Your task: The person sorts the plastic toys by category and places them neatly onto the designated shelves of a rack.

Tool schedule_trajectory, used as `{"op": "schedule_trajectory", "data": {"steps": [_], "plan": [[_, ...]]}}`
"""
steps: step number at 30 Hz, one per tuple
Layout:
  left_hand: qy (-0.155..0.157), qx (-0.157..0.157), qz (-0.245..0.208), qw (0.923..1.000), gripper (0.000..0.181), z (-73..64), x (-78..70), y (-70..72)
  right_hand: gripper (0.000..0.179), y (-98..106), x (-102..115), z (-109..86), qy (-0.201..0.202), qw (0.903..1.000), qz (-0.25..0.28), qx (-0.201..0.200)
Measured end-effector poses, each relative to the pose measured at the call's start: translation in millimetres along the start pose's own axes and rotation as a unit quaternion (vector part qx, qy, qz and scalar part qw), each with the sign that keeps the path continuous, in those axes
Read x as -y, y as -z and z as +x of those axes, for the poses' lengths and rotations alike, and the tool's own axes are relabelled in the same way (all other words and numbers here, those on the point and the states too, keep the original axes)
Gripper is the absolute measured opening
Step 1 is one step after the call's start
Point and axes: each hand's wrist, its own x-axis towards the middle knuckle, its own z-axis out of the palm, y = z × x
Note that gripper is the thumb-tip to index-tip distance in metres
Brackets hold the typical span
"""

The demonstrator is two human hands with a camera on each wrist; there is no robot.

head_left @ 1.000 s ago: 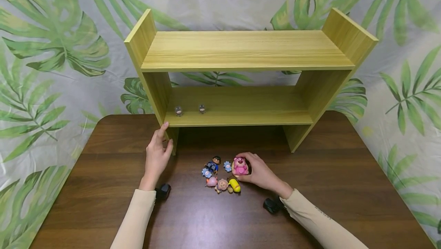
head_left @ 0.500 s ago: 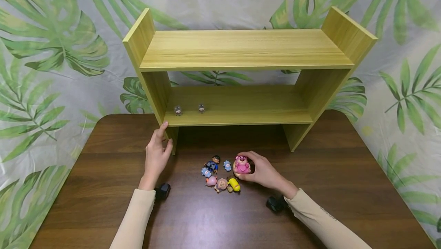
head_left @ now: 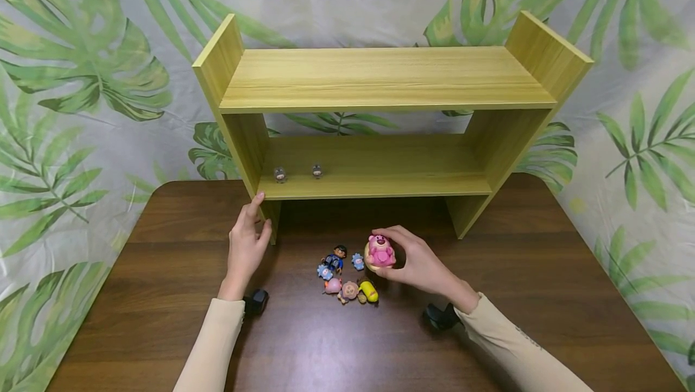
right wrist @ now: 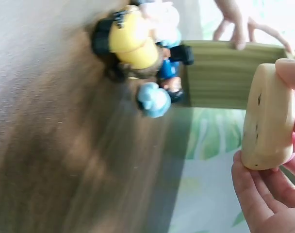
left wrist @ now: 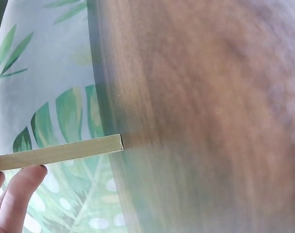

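My right hand grips a pink bear figurine by its sides, thumb toward me and fingers at the far side. In the right wrist view the figurine's smooth cream back faces the camera, held up off the table between thumb and fingertips. My left hand rests against the front edge of the shelf's left side panel, fingers extended. The left wrist view has its fingertips right at the panel edge.
Several small toys lie grouped left of the bear: a blue-clothed figure, blue figures, a pink one, a brown one and a yellow one. Two small clear figures stand on the middle board.
My right hand has lifted the pink bear figurine off the table and shifted slightly right and away from me. The left hand has stayed on the shelf panel.
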Motion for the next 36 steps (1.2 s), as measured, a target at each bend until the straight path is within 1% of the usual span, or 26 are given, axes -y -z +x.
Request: {"op": "schedule_trajectory", "data": {"steps": [5,10,17,22,26,36], "plan": [[-0.003,0.000,0.000,1.0000,0.079,-0.1,0.3,-0.3,0.067,6,5,3.4,0.016,0.9998,0.010,-0.010],[-0.006,-0.003,0.001,1.0000,0.078,-0.1,0.6,-0.2,0.068,11,8,6.6,0.032,0.9992,0.010,-0.021],[-0.001,0.000,-0.002,1.0000,0.078,-0.1,-0.2,-0.1,0.070,19,15,11.4,0.049,0.9983,0.014,-0.027],[-0.003,-0.002,0.003,1.0000,0.078,0.1,-0.4,-0.3,0.069,24,20,17.0,0.063,0.9975,0.015,-0.031],[-0.003,-0.005,0.007,1.0000,0.079,-0.1,-0.3,-0.7,0.069,28,22,22.1,0.081,0.9959,0.011,-0.037],[0.002,0.002,0.001,1.0000,0.077,-0.5,-0.3,-0.2,0.068,45,30,34.8,0.108,0.9928,0.005,-0.051]]}}
